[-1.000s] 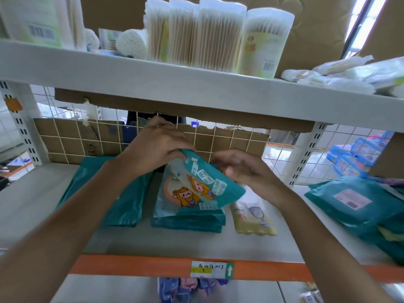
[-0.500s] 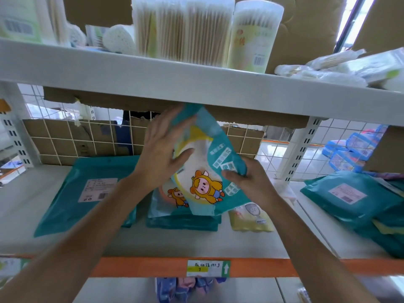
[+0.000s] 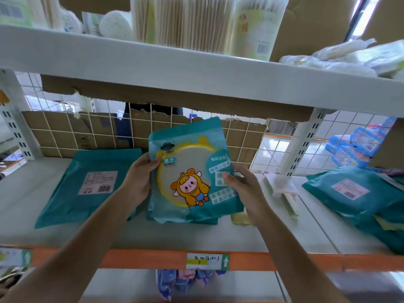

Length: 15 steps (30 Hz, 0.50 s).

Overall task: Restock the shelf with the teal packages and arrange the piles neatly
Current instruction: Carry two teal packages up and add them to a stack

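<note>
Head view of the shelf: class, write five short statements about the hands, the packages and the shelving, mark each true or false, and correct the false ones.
1. The left hand and right hand both hold the mirror package by its side edges. True.
2. The mirror package shows its plain back to the camera. False: its printed front, with a cartoon figure, faces the camera.
3. A labelled teal package lies flat on the shelf, left of the held one. True.
4. The front rail of this shelf is blue. False: it is orange.
5. Cotton swab tubs stand on the level above. True.
</note>
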Tool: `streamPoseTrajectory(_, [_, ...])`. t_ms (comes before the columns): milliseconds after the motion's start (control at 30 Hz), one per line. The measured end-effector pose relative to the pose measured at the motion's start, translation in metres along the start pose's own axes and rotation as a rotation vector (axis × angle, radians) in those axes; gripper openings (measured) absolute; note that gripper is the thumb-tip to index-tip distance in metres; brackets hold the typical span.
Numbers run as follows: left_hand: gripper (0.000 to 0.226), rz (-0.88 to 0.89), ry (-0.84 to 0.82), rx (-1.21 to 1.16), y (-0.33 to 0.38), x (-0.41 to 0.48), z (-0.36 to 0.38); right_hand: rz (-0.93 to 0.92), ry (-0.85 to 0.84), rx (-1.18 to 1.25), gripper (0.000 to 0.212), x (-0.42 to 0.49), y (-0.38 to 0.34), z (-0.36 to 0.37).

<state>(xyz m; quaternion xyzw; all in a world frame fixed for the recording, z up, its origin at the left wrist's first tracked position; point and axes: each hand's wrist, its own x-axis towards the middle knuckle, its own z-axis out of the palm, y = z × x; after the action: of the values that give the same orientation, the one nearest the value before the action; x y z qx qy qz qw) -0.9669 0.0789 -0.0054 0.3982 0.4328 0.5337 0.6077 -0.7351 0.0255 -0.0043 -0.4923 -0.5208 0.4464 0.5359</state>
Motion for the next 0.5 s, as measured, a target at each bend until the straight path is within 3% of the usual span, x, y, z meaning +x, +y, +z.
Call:
streamPoseTrajectory(33, [0.018,-0.002,0.044,0.043,0.001,0.003,0.001,-0.015,0.031,0.012,0.014,0.001,0.008,-0.002])
streamPoseTrajectory(100, [0.016,-0.004,0.124,0.153,-0.001,0.013,0.0,-0.052,0.097,-0.045,0.047,0.0,0.026,-0.009])
streamPoseTrajectory(167, [0.021,-0.02,0.181,0.251,-0.004,0.024,-0.003,-0.085,0.144,-0.276,0.079,-0.005,0.05,-0.015])
streamPoseTrajectory(233, [0.026,-0.075,0.206,0.29,-0.004,0.035,-0.004,-0.141,0.109,-0.487,0.09,-0.015,0.068,-0.018])
streamPoseTrajectory(400, [0.032,-0.188,0.183,0.335,-0.006,0.054,0.001,-0.275,0.007,-0.676,0.071,-0.024,0.089,-0.006])
streamPoseTrajectory(500, [0.037,-0.202,0.192,0.338,-0.009,0.06,0.006,-0.295,-0.002,-0.706,0.073,-0.021,0.101,0.0])
